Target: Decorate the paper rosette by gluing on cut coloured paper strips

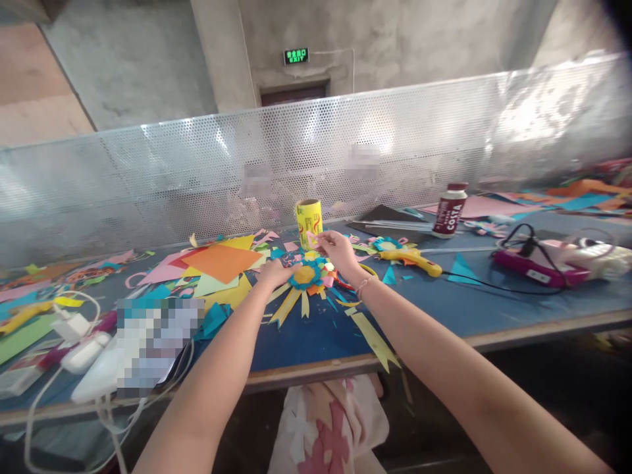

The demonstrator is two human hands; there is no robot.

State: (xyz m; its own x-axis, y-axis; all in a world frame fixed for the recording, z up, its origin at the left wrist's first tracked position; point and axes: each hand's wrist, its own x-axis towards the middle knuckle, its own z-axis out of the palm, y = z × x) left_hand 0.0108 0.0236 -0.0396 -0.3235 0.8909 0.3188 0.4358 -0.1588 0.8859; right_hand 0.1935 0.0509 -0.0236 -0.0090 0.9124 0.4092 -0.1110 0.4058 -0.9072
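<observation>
Pink paper (311,238) is being pinched in the right grip (338,251); a blue-rimmed rosette (306,274) is being held by the left grip (277,270), light pressure being advised.

Just one head cam, fairly close in, looking forward and down across the table (474,309) toward the wall (419,39).

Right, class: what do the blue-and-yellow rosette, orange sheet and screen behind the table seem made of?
Rosette: probably matte paper, with notched, flat tails. Orange sheet: matte paper or thin card, flat with sharp corners. Screen: likely perforated metal, silvery with bright glints.
</observation>
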